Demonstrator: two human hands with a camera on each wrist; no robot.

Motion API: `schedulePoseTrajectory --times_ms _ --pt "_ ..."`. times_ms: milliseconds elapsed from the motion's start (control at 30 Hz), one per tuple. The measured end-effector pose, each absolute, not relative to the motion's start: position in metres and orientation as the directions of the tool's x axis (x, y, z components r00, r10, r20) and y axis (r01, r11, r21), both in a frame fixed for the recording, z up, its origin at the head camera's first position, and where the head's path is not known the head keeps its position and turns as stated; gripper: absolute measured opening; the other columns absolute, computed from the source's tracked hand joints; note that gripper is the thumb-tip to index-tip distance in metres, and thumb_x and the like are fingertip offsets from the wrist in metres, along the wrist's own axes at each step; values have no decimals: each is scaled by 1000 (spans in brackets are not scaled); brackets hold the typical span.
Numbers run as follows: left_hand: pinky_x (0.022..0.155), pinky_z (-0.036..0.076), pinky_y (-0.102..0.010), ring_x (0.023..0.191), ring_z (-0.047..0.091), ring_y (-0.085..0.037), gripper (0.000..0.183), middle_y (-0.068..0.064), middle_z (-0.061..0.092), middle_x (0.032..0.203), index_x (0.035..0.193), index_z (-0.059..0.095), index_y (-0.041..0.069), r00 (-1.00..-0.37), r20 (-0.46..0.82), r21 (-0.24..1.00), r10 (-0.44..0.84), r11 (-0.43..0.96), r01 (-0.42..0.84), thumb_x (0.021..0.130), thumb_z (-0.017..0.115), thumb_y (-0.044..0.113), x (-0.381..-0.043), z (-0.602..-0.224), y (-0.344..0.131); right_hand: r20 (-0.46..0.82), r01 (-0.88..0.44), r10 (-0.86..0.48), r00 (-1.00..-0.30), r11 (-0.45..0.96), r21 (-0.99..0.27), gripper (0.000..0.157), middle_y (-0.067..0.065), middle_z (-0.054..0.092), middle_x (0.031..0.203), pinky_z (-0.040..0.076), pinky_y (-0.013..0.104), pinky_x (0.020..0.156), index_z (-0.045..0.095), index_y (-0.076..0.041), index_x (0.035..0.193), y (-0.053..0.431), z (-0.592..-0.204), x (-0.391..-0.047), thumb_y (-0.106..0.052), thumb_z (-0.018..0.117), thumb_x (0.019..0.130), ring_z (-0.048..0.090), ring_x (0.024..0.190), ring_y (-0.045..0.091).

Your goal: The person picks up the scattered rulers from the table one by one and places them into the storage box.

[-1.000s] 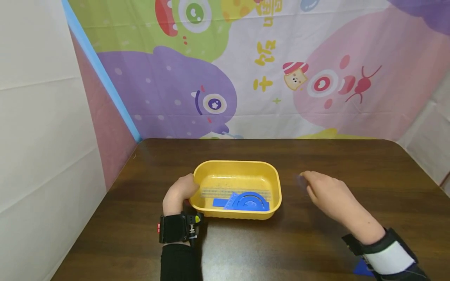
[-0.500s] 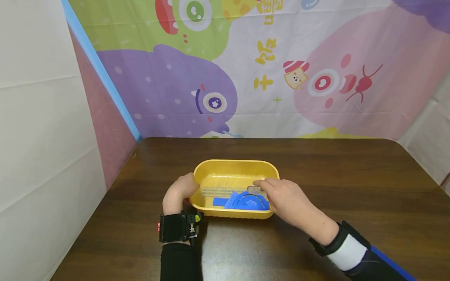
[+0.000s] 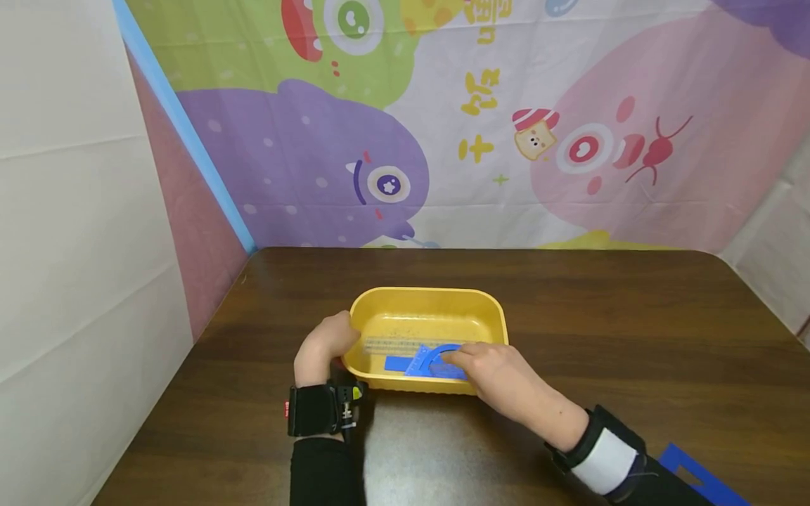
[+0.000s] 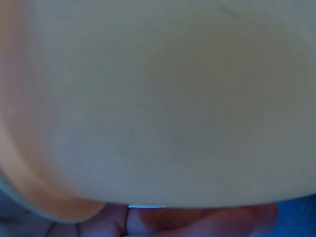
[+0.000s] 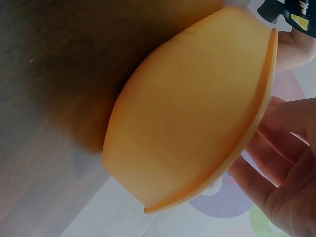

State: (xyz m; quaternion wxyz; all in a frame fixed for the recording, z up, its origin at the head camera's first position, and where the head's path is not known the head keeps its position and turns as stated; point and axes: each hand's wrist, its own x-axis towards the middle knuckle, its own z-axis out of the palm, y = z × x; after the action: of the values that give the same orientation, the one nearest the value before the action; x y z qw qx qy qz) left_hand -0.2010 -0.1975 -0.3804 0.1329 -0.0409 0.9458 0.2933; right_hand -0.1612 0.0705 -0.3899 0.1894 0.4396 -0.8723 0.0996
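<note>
Left grip [image 3: 323, 350] curled on left rim of yellow oval plastic tub [image 3: 427, 301], holding it at centre of dark wood worktop [image 3: 633, 330]. Right grip [image 3: 490, 365] reaches into tub, fingers relaxed, tips touching blue plastic protractor [image 3: 436, 358]. Clear ruler [image 3: 395, 345] + blue strip [image 3: 396, 364] lie inside w/ protractor. Blue flat piece [image 3: 692, 472] on worktop by right sleeve.

The yellow tray's [image 5: 187, 113] outer wall filled the view above the dark wooden table [image 5: 44, 74], with the right hand's [image 5: 281, 168] relaxed fingers just past its rim.
</note>
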Motion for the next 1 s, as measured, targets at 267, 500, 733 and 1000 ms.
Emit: schedulePoseTrajectory --times_ms 267,500,733,1000 --pt "45 50 -31 54 56 -21 18 -13 54 73 93 52 -4 -960 -280 550 4 820 -157 84 39 3 -201 -381 -197 427 -794 -707 -564 606 -46 28 -1 67 88 53 26 64 68 -11 96 79 -389 -160 5 67 73 64 81 12" --pt "44 50 -31 53 56 -21 18 -13 54 73 92 52 -4 -963 -269 551 13 823 -142 83 38 2 -201 -378 -197 517 -742 -625 -584 670 -27 23 1 66 83 51 28 58 67 -10 93 110 -387 -162 1 67 73 63 73 14" --pt "45 50 -31 54 56 -22 20 -13 54 73 96 52 -6 -962 -273 550 6 822 -151 83 38 3 -200 -377 -199 480 -642 -536 -694 763 -75 22 1 67 89 52 34 61 66 -11 98 141 -384 -162 -5 65 77 64 78 17" --pt "46 50 -31 56 56 -22 19 -13 53 74 96 51 -4 -959 -282 560 -4 811 -168 84 39 3 -200 -377 -197 381 -575 -504 -775 813 -95 34 8 63 108 49 44 77 62 -10 111 173 -385 -156 -17 67 78 61 96 27"
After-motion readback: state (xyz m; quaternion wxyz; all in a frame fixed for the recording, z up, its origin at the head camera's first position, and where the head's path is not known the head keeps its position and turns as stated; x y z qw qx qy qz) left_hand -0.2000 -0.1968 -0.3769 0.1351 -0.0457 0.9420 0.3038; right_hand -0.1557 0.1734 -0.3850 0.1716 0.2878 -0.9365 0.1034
